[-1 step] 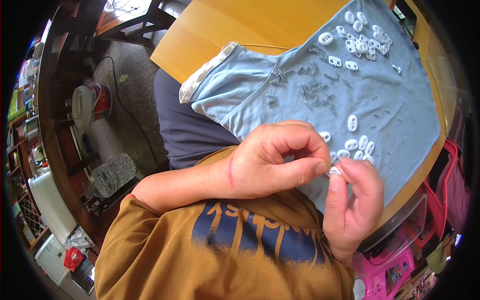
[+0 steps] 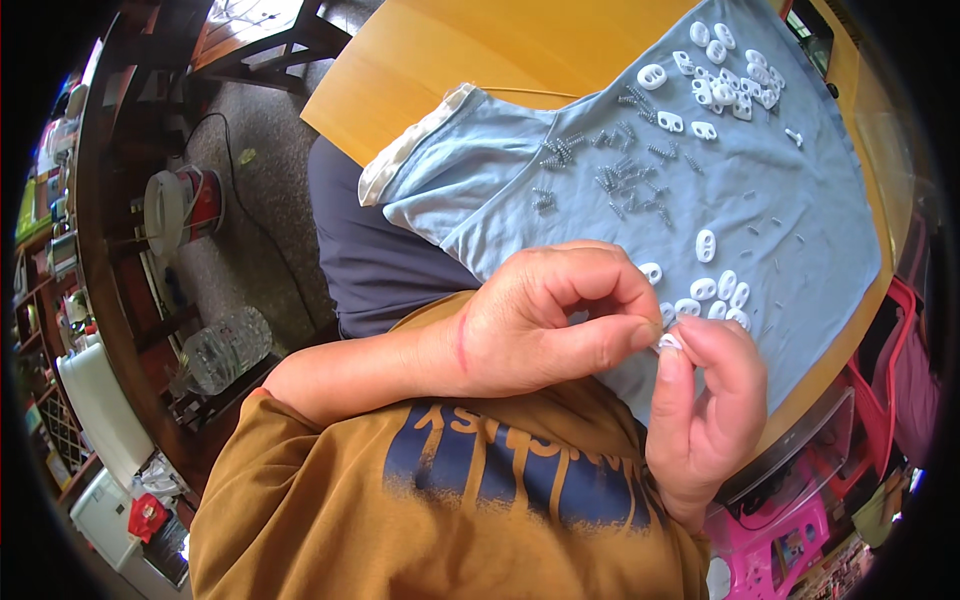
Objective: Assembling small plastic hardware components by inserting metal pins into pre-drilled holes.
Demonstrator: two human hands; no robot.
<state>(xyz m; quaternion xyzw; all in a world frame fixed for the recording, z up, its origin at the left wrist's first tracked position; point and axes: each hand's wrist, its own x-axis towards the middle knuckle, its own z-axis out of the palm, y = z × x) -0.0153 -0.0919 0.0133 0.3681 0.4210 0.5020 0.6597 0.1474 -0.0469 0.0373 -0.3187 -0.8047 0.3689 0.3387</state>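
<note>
My right hand (image 2: 705, 410), at the lower right over the cloth, pinches a small white plastic cord lock part (image 2: 669, 342) between thumb and fingers. My left hand (image 2: 565, 315) comes in from the left, its thumb and forefinger pressed together right against that part. Whatever the left fingertips hold is too small and hidden to make out. Just beyond the hands lie several white oval cord locks (image 2: 703, 289) with two holes each. One more cord lock (image 2: 706, 245) lies a little farther off. Thin metal springs (image 2: 622, 180) are scattered in loose clusters across the light blue cloth (image 2: 500, 215).
More white cord lock parts (image 2: 722, 92) are heaped at the far right of the cloth, with a small white peg (image 2: 793, 137) nearby. The cloth covers part of a yellow wooden table (image 2: 430, 50). A pink plastic stool (image 2: 775, 550) stands at the lower right.
</note>
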